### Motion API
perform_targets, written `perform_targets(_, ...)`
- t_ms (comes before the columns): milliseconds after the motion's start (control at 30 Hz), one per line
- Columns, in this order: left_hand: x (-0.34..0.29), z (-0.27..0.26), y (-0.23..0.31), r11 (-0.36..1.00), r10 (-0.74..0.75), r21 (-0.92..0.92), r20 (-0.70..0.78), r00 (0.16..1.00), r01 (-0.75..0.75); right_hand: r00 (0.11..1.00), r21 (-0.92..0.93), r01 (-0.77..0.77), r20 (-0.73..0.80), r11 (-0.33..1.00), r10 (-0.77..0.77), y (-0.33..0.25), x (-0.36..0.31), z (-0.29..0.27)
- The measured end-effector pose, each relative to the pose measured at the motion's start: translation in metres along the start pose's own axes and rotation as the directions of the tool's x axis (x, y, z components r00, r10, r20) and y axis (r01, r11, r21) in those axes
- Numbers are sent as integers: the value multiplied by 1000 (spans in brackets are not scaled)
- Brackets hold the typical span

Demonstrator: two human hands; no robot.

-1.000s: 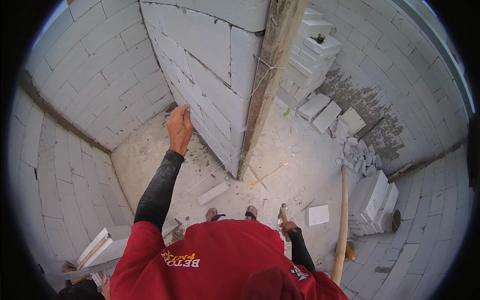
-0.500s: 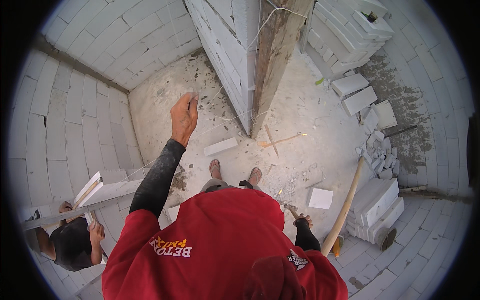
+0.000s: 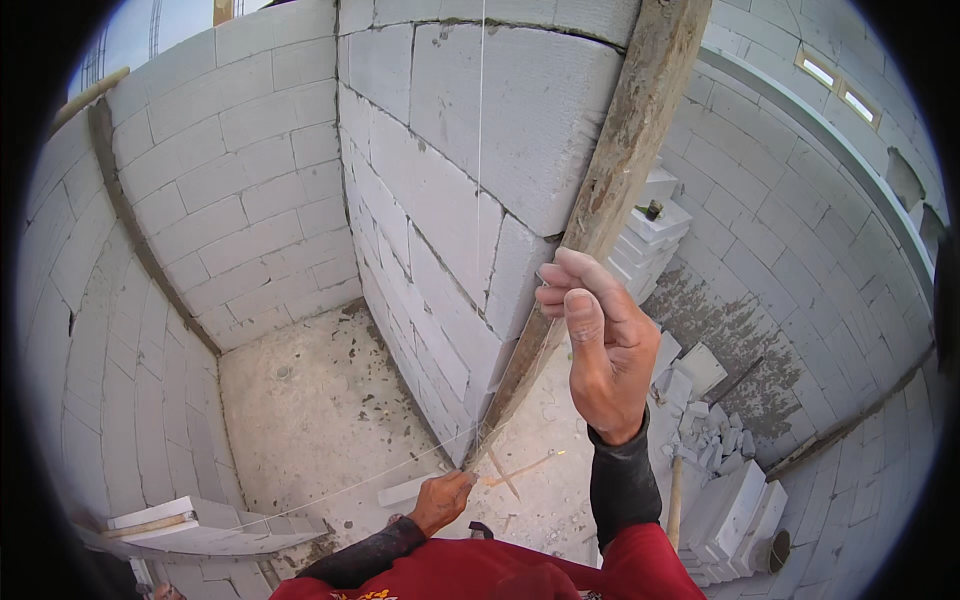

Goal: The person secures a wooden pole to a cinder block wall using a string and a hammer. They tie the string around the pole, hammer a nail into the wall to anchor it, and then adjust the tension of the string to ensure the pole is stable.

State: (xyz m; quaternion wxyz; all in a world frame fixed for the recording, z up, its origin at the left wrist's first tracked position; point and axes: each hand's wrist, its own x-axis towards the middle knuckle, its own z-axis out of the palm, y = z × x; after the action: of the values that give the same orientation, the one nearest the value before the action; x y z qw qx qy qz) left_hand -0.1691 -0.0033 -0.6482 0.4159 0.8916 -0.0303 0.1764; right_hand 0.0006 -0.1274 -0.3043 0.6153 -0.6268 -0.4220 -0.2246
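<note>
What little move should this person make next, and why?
Perhaps pause with the left hand steady: it is low, near the foot of the wooden post, and a thin white string shows upright against the block wall. Stillness might help in sighting that line. Whether the hand holds it, I can't tell.

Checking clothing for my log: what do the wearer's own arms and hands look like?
Left grip and right grip are bare hands, with no gloves visible. Close-fitting black sleeves reach the wrists; the right one looks slightly dusty. Looser red fabric of the top covers the arms higher up.
</note>
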Motion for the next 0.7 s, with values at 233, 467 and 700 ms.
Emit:
perform_targets(233, 18, -20, -21, 988, 157, -11, 87, 984, -157, 940, -525, 180, -158, 832, -303, -60, 216, 108)
perform_targets(467, 11, -33, -43, 973, 228, -95, 236, 945, -211, 948, -773, 69, -147, 631, -283, -61, 257, 125)
perform_targets(700, 15, -66, -32, 941, 330, -107, 75, 941, -321, 901, -846, 209, -28, 491, -433, -63, 284, 83)
